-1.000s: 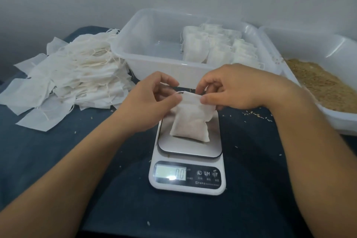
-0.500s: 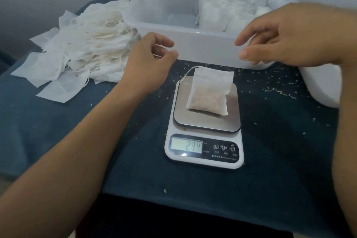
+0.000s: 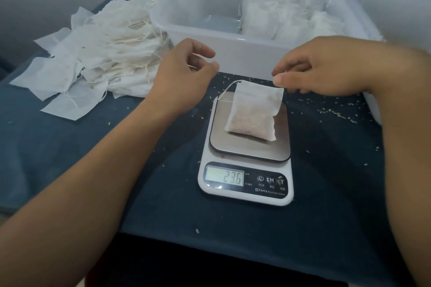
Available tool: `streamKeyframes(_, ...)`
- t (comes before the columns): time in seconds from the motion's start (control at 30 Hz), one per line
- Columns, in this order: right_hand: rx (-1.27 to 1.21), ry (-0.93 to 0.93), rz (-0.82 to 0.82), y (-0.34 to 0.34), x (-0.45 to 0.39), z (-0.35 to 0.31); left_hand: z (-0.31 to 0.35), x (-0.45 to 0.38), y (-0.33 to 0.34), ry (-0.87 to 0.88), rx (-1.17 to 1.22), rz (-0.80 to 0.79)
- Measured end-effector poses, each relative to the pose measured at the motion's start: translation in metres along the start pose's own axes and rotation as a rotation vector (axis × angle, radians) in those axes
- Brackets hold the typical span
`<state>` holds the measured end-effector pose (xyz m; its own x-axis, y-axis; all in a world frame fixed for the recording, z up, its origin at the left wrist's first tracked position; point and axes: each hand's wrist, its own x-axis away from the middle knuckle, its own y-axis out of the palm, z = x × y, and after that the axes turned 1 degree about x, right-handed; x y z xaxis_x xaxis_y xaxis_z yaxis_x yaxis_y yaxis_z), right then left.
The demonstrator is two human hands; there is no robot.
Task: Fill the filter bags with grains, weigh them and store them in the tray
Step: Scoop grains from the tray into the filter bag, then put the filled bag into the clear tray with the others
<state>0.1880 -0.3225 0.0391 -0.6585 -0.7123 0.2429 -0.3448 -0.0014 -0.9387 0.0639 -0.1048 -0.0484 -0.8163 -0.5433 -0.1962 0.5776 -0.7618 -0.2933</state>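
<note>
The fingers [image 3: 205, 53] of the left hand [image 3: 184, 70] are loosely curled and hold nothing, hovering just left of the scale [image 3: 247, 147]; a second ago both hands pinched the mouth of the filled filter bag [image 3: 254, 109], and half a second ago both had let it go. Now the right hand [image 3: 326, 67] has come back down beside the bag's upper right corner, thumb and forefinger drawn together, possibly on the drawstring, though the view is too soft to be sure. The bag lies on the steel platform, and the display [image 3: 225, 177], blank-zero a second ago, reads what looks like 23.6, so the weighing appears done and the move into the tray [image 3: 233, 53] is judged next. Going from large to small: a dark blue tabletop [image 3: 70, 158] against a pale grey wall; the clear tray behind the scale, holding filled bags [image 3: 279, 18] at its right; a heap of empty filter bags [image 3: 100, 53] at left; stray grains [image 3: 335, 113] scattered to the right.
</note>
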Motion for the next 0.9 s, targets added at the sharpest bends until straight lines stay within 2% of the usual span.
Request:
streamKeyframes(0.17, 0.11, -0.067, 0.012, 0.011, -0.01, -0.004, -0.001, -0.001, 0.0, -0.001, -0.001, -0.014)
streamKeyframes(0.47, -0.035, -0.185, 0.048, 0.014, -0.01, -0.011, 0.007, 0.004, 0.002, 0.029, 0.005, -0.077)
streamKeyframes(0.53, -0.073, -0.229, 0.08, 0.007, -0.002, -0.016, 0.012, 0.008, 0.002, 0.057, 0.076, -0.151)
streamKeyframes(0.63, -0.15, -0.295, 0.16, -0.005, 0.015, -0.024, 0.014, 0.017, 0.002, 0.086, 0.223, -0.372)
streamKeyframes(0.73, -0.195, -0.337, 0.241, -0.018, 0.034, -0.031, 0.016, 0.023, 0.005, 0.164, 0.231, -0.531)
streamKeyframes(0.8, -0.215, -0.35, 0.296, -0.024, 0.043, -0.033, 0.018, 0.025, 0.008, 0.183, 0.209, -0.572)
streamKeyframes(0.9, -0.237, -0.364, 0.343, -0.027, 0.05, -0.037, 0.021, 0.028, 0.013, 0.235, 0.147, -0.517)
